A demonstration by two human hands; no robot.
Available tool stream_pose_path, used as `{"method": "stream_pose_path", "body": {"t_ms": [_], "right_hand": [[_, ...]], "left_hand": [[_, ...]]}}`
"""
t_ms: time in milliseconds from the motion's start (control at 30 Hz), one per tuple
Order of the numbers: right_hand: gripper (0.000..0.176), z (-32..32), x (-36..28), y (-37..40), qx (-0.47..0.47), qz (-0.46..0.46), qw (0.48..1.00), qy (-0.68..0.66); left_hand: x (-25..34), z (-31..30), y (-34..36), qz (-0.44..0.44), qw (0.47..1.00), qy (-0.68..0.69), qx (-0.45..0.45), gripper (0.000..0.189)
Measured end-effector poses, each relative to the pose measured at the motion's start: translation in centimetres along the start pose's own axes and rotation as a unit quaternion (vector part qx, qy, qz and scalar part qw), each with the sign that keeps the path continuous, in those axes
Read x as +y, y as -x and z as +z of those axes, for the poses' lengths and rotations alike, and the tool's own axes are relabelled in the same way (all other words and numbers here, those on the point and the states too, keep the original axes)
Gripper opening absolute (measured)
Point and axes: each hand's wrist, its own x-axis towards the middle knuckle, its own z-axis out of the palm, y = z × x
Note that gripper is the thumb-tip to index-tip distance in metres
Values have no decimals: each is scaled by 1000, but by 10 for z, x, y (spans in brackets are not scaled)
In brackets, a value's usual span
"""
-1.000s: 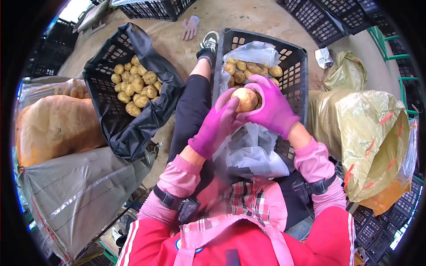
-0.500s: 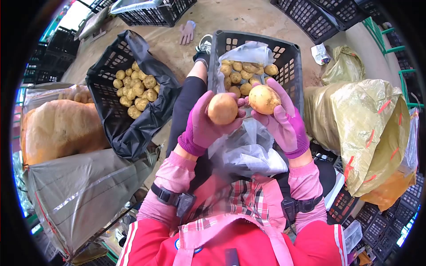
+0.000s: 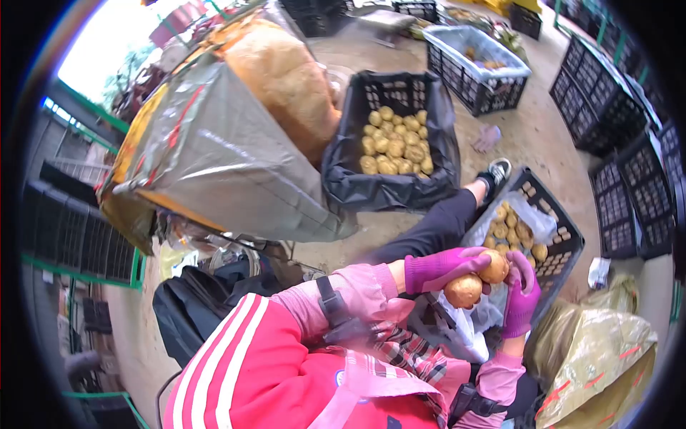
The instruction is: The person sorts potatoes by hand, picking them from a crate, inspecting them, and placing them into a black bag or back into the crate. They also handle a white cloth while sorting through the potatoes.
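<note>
Two potatoes are held close together over my lap. My left hand (image 3: 441, 270), in a purple-pink glove, has its fingers closed around the lower potato (image 3: 463, 292). The upper potato (image 3: 494, 267) lies between the fingertips of both gloves, and my right hand (image 3: 524, 294) grips it from the right. Some fingers are hidden behind the potatoes. Just beyond my hands stands a black crate (image 3: 570, 236) with clear plastic lining and several potatoes (image 3: 506, 230) inside. Further left, another crate with black plastic lining (image 3: 389, 191) holds a heap of potatoes (image 3: 396, 143).
A large grey-covered sack (image 3: 236, 157) and an orange sack (image 3: 275, 75) stand at the left. Yellowish woven sacks (image 3: 593, 343) are at the right. Behind are a blue-lined crate (image 3: 475, 53), stacked black crates (image 3: 589, 93) and a loose glove (image 3: 487, 138) on the floor.
The view has swung left, so the crates appear further right. My hands have come together, bringing the two potatoes from side by side to nearly touching, one above the other.
</note>
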Motion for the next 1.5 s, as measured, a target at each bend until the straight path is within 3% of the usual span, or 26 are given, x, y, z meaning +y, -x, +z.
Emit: {"method": "stream_pose_path", "body": {"t_ms": [33, 100, 167, 233, 367, 433, 533, 633, 700, 800, 833, 900, 967, 1033, 1100, 1167, 1233, 1267, 1300, 1333, 1367, 1433, 1467, 1500], "right_hand": [[36, -2, 11, 0, -6, 11, 1000, 13], [36, -16, 51, -4, -21, -27, 977, 209], [35, -13, 54, -8, -35, -38, 961, 273], [35, -19, 64, -4, -31, -22, 953, 300], [33, -38, 98, -13, -32, -3, 957, 290], [33, -47, 124, -19, -40, -30, 952, 302], [33, -51, 141, -18, -60, 5, 954, 295], [34, -58, 152, -17, -54, 44, 952, 297], [34, -65, 164, -12, -52, 65, 948, 307], [33, -73, 166, -3, -52, 89, 935, 340], [33, -77, 169, 1, -52, 95, 928, 356], [31, -82, 176, 2, -51, 110, 932, 343], [30, -72, 157, 9, -56, 136, 944, 294], [29, -68, 170, 4, -43, 110, 942, 314], [29, -64, 163, 5, -48, 116, 952, 278], [32, -69, 176, -5, -81, 68, 929, 353], [33, -67, 181, -3, -71, 73, 927, 361], [35, -50, 147, 8, -89, 15, 914, 395], [36, -39, 125, 13, -107, 27, 903, 415], [36, -36, 126, 18, -92, 24, 913, 396], [35, -33, 118, 22, -107, 24, 915, 389], [39, -29, 113, 28, -110, 53, 914, 386], [41, -31, 113, 28, -134, 65, 905, 399], [44, -31, 112, 28, -157, 101, 900, 393]], "left_hand": [[9, 6, 11, 12, 1000, 0, 10, 63], [41, 13, 42, 51, 998, -10, 41, 61], [75, 8, 70, 93, 993, 14, 75, 58], [111, 27, 112, 234, 964, -17, 123, 56], [209, 21, 214, 462, 863, 24, 202, 56], [248, 14, 254, 571, 759, -67, 305, 52], [275, -24, 305, 599, 748, 138, 252, 44], [236, -11, 298, 594, 748, 127, 267, 58], [199, 10, 283, 525, 783, 227, 244, 53], [168, 17, 280, 474, 832, 239, 160, 49], [172, 25, 286, 537, 797, 107, 256, 47], [196, 69, 310, 605, 652, -166, 426, 44], [240, 70, 344, 716, 459, -291, 438, 48], [307, 30, 403, 694, 309, -411, 505, 47], [371, -12, 468, 496, 241, -499, 669, 52], [416, -43, 504, 256, 257, -406, 839, 56], [392, -31, 453, 441, 257, -483, 712, 57], [359, -1, 408, 502, 414, -474, 593, 53], [324, 25, 356, 542, 521, -435, 496, 50], [290, 35, 313, 516, 557, -473, 447, 49], [255, 36, 271, 473, 552, -549, 413, 47], [184, 34, 198, 358, 744, -485, 287, 47], [153, 29, 166, 302, 799, -456, 252, 46], [127, 22, 137, 245, 815, -468, 240, 46]]}}
